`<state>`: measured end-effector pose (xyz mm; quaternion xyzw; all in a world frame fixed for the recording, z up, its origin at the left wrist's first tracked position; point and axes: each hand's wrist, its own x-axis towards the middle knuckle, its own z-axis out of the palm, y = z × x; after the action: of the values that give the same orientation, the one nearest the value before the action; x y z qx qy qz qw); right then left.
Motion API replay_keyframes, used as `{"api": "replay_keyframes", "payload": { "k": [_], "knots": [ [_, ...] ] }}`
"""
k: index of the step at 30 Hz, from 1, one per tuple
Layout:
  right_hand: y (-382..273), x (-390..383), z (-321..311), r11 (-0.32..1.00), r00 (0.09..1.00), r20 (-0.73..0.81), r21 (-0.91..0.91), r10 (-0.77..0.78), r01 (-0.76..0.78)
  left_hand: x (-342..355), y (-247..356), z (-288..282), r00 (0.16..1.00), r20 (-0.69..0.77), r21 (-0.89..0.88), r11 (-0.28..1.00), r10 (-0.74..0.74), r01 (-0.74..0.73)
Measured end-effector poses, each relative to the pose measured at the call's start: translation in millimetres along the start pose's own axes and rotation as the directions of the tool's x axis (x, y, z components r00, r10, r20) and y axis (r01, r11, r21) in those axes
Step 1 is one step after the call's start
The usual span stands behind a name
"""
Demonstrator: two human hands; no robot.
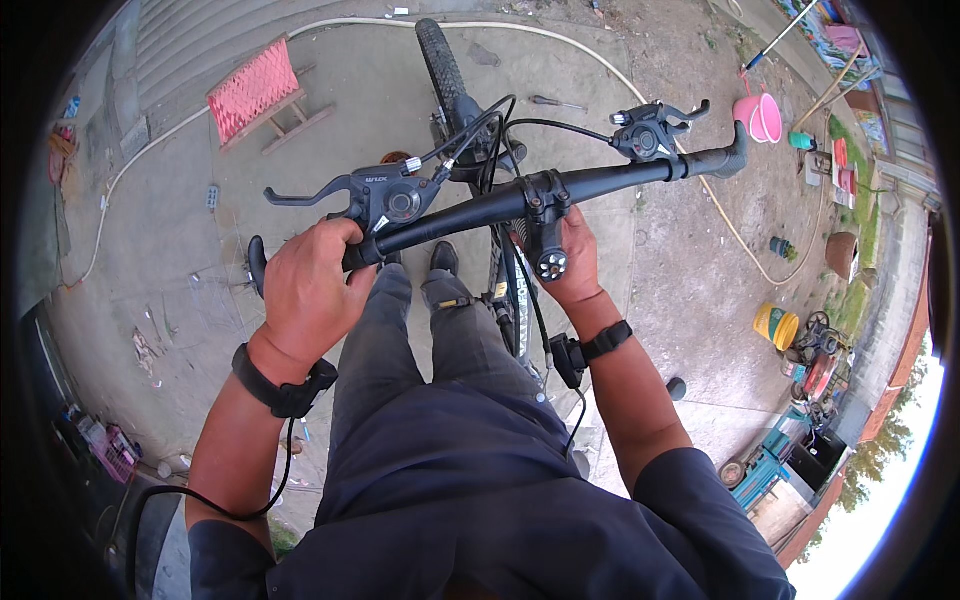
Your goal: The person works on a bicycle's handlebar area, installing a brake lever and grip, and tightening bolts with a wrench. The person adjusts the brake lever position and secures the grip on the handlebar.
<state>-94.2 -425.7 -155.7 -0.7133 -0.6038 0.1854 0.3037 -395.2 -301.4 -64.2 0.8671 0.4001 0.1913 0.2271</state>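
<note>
A bicycle's black handlebar [460, 222] crosses in front of me, tilted up toward the right. My left hand [315, 275] is wrapped round its left grip, with the curved bar end [257, 264] sticking out past the fingers. Just above that hand is the left brake lever and shifter [395, 197]. My right hand [574, 258] is closed round the stem [545, 225] at the bar's middle; most of its fingers are hidden behind the stem. The right brake lever and shifter [650, 135] and right grip [720, 160] are untouched. Ahead stands the knobby front wheel [440, 60].
A screwdriver [558, 103] lies on the concrete beyond the bar. At the far left stands a pink woven stool [255, 90]. A pale hose [130, 172] curves across the ground. Pink buckets [760, 118], a yellow bucket [777, 325] and a blue machine [770, 455] line the right side.
</note>
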Motion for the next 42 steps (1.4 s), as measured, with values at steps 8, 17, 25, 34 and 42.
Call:
{"api": "replay_keyframes", "payload": {
  "k": [8,17,25,34,42],
  "knots": [
    [34.4,-0.7,23.0,0.928,0.988,0.112,0.346,0.106,-0.139,-2.7,0.4,3.8,1.000,-0.025,0.015,1.000,-0.009,0.010],
    [35.3,-2.2,25.1,0.716,0.956,0.172,0.634,0.238,-0.292,-2.5,4.9,5.1,1.000,-0.025,0.016,1.000,-0.014,0.014],
    [33.1,10.5,21.9,0.988,0.985,0.107,0.050,0.138,-0.143,6.7,3.9,0.5,1.000,-0.017,-0.006,1.000,-0.019,0.019],
    [38.9,10.0,20.2,0.994,0.990,0.089,0.001,0.105,-0.106,6.2,9.7,-1.1,0.998,-0.006,-0.036,0.998,-0.055,0.055],
    [42.8,9.0,22.2,0.993,0.992,0.086,-0.073,0.095,-0.088,7.2,7.3,-1.1,0.998,0.008,-0.045,0.997,-0.059,0.060]
  ]
}}
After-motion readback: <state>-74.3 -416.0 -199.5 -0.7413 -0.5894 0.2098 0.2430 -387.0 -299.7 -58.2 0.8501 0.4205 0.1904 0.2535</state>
